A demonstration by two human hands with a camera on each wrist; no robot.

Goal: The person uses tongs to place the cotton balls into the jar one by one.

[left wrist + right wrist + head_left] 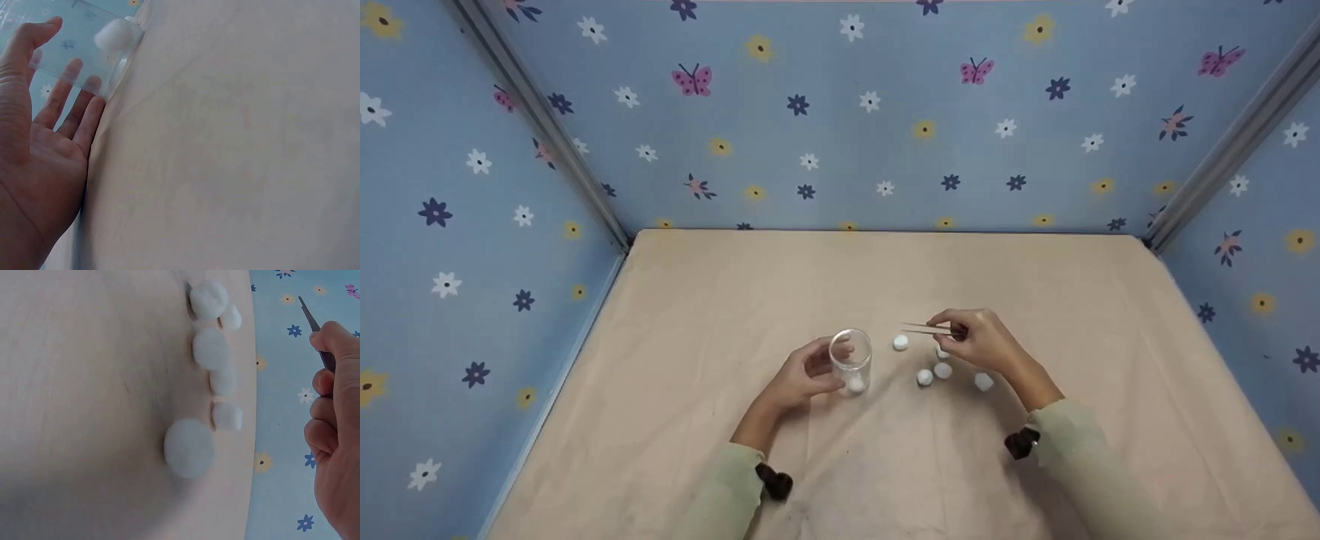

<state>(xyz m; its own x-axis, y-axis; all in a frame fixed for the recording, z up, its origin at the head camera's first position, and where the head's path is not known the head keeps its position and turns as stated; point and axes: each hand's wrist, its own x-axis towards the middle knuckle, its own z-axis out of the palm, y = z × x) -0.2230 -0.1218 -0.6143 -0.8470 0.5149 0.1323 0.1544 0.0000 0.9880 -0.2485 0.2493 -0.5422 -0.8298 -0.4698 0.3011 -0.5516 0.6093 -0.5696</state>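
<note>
A clear glass [864,367] stands upright on the cloth, and my left hand [801,381] holds it from the left side, thumb and fingers around its wall. Inside, at the bottom, lies a white cotton ball [114,35]; whether another sits behind it is hard to tell. My right hand [984,342] grips a pair of tweezers [919,328], prongs pointing left and slightly apart, with nothing seen between them. Below the tweezers and the right hand lie several loose cotton balls [925,377], one cotton ball [900,343] closest to the glass.
A beige cloth [720,300] with light creases covers the table. Blue flowered panels [840,150] rise at the back and on both sides, joined by grey corner posts [540,120]. Dark wrist straps [775,482] sit on both pale green sleeves.
</note>
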